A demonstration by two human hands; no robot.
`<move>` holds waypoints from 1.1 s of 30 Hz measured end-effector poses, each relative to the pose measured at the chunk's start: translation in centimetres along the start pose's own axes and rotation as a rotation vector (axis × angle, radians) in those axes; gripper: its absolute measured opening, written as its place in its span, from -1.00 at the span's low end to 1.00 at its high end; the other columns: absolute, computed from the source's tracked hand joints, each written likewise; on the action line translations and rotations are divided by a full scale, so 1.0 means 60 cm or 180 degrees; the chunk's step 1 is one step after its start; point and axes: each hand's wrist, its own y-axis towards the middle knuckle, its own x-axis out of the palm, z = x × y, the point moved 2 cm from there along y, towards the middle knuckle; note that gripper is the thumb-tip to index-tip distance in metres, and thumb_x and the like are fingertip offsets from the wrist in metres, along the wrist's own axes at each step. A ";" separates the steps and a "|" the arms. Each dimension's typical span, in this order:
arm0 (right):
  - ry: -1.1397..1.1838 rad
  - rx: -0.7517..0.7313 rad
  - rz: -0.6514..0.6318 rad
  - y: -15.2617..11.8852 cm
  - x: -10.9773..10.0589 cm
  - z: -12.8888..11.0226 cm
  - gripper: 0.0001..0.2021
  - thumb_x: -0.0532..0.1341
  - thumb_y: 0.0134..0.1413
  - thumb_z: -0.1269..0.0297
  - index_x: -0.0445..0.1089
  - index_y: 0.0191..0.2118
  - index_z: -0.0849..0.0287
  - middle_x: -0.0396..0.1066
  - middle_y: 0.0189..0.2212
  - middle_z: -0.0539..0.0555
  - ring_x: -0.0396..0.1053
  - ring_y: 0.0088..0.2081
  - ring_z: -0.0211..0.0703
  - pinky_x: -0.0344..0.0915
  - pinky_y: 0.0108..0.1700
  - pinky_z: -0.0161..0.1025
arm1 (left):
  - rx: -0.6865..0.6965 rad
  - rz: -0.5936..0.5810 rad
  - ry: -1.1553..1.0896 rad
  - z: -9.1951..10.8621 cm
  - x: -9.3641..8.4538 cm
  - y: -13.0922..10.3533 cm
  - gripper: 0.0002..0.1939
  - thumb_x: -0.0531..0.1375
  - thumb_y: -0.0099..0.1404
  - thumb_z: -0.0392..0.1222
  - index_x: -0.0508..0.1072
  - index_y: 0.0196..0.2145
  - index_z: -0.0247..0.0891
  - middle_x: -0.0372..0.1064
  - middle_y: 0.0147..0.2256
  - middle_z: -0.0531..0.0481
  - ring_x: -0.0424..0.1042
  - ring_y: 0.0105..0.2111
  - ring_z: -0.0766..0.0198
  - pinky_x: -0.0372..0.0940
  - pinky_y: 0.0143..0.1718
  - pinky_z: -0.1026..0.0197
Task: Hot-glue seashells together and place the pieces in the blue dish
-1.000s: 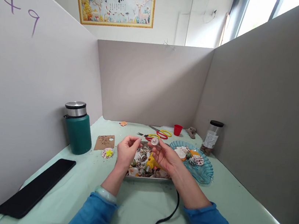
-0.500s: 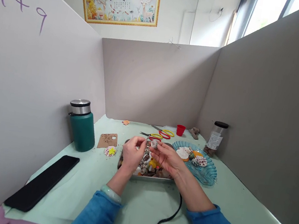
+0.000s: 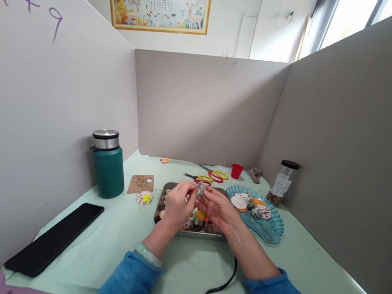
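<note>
Over the metal tray (image 3: pixel 201 236) of mixed shells and small pieces, both hands meet at their fingertips. My right hand (image 3: pixel 222 210) is closed on a small grey-white piece (image 3: pixel 201 191) that looks like a shell; its exact kind is unclear. My left hand (image 3: pixel 179 206) pinches beside that piece, thumb against forefinger. A thin pale tip shows at those fingers, too small to name. Part of the tray's contents is hidden behind the hands, with a yellow piece (image 3: pixel 200 215) showing between them.
Two pairs of scissors (image 3: pixel 203 178) lie behind the tray. On the right are a blue scalloped plate (image 3: pixel 271 231) of shells, a jar (image 3: pixel 282 183) and a red cup (image 3: pixel 237 171). A green bottle (image 3: pixel 107 168), brown card (image 3: pixel 140 184) and black slab (image 3: pixel 55 239) are on the left.
My left hand has moved slightly right, closer to the right hand, and its fingertips now meet the grey-white piece. That piece has turned a little in the right fingers.
</note>
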 end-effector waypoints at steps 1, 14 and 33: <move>-0.0016 -0.0009 -0.0007 -0.001 0.001 0.000 -0.75 0.35 -0.09 0.49 0.37 -0.24 0.21 0.52 -0.39 0.03 0.51 -0.37 -0.23 0.46 -0.27 -0.28 | 0.0034 -0.0010 0.0019 0.001 0.000 0.000 -0.87 0.09 0.24 -0.36 0.38 -0.40 -0.20 0.46 -0.38 -0.04 0.46 -0.32 0.25 0.33 -0.23 0.22; 0.0018 -0.0132 0.0014 0.000 0.002 0.002 -0.76 0.33 -0.09 0.49 0.38 -0.23 0.21 0.53 -0.33 0.05 0.49 -0.34 -0.21 0.44 -0.23 -0.24 | 0.0136 -0.0024 0.0018 0.002 0.001 0.000 -0.87 0.09 0.23 -0.39 0.37 -0.39 -0.21 0.46 -0.38 -0.06 0.45 -0.33 0.25 0.33 -0.27 0.22; 0.0131 -0.0048 0.0122 -0.002 -0.003 0.005 -0.75 0.36 -0.09 0.45 0.40 -0.23 0.18 0.51 -0.35 -0.01 0.46 -0.38 -0.28 0.38 -0.40 -0.36 | 0.0100 -0.0211 -0.0180 0.006 0.002 0.000 -0.87 0.09 0.23 -0.37 0.39 -0.38 -0.20 0.46 -0.38 -0.05 0.44 -0.34 0.25 0.32 -0.29 0.23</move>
